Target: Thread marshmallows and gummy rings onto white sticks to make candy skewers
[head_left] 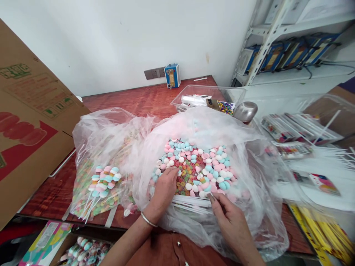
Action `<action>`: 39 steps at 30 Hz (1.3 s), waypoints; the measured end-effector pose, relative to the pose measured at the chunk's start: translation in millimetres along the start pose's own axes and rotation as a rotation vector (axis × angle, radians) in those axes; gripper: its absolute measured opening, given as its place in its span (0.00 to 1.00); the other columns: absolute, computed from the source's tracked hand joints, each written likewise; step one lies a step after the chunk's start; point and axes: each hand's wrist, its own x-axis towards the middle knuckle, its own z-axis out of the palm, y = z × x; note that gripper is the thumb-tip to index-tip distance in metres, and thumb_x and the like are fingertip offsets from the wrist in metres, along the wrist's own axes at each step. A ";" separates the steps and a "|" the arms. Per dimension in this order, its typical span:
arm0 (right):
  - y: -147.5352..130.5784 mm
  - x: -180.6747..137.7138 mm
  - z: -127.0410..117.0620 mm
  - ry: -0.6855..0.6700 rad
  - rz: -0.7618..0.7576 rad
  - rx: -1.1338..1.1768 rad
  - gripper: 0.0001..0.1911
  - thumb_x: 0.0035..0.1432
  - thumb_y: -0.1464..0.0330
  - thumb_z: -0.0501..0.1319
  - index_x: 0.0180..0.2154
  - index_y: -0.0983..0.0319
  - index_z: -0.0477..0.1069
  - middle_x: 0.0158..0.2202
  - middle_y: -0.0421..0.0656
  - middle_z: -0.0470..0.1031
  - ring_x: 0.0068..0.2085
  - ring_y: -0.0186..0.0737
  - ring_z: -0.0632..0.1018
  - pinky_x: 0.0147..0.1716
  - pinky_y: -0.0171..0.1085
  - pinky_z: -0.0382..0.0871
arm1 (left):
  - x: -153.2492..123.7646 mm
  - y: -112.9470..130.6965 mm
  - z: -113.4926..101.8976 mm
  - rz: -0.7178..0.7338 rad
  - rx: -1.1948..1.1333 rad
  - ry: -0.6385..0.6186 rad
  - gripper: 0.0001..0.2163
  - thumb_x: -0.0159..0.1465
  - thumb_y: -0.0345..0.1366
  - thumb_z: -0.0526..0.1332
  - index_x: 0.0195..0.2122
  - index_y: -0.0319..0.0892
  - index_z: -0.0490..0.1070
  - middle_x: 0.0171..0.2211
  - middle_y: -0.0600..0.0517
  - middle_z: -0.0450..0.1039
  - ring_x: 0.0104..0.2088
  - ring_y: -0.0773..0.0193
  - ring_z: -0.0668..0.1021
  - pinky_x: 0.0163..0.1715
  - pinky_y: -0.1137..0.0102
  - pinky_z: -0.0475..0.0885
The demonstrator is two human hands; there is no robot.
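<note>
My left hand (167, 184) reaches into the pile of pink, blue and white marshmallow candies (219, 162), its fingers pinched together at a pale piece by the fingertips. Ring-shaped gummies (185, 177) in red, orange and green lie just beside it. With thumb and finger closed, my right hand (231, 216) grips the lower end of a candy skewer (205, 183), whose stick is mostly hidden. White sticks (191, 204) lie between my hands at the front of the open plastic bag (172, 125). Finished-looking skewers (104, 181) rest on another plastic bag (83, 171) to the left.
A large cardboard box (30, 122) stands at the left. Behind the bags are a clear bin (183, 90), a metal scoop (245, 111) and a blue device (172, 75). At the right, a clear tub (299, 195) holds packets and sticks. A box of wrapped skewers (83, 253) sits below the table edge.
</note>
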 end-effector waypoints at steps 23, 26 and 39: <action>-27.6 0.4 21.5 -0.261 -0.032 -0.088 0.22 0.69 0.55 0.42 0.31 0.58 0.64 0.25 0.39 0.71 0.28 0.39 0.71 0.29 0.33 0.59 | 9.8 17.1 -11.7 -0.747 -1.343 -0.039 0.21 0.47 0.39 0.75 0.41 0.39 0.76 0.36 0.50 0.77 0.33 0.68 0.77 0.37 0.71 0.75; -26.6 0.1 20.9 -0.247 -0.011 -0.069 0.22 0.69 0.55 0.43 0.30 0.58 0.64 0.25 0.38 0.69 0.27 0.38 0.71 0.29 0.33 0.59 | 9.3 18.6 -10.1 -0.732 -1.301 -0.048 0.22 0.47 0.39 0.75 0.43 0.39 0.75 0.35 0.49 0.78 0.33 0.66 0.78 0.36 0.71 0.75; -29.5 -1.1 30.8 -0.172 0.010 0.032 0.19 0.67 0.58 0.45 0.28 0.58 0.63 0.19 0.36 0.65 0.24 0.38 0.69 0.25 0.32 0.59 | 4.2 25.8 3.0 -0.515 -1.014 -0.084 0.11 0.56 0.36 0.66 0.39 0.41 0.72 0.24 0.57 0.72 0.24 0.69 0.72 0.25 0.76 0.65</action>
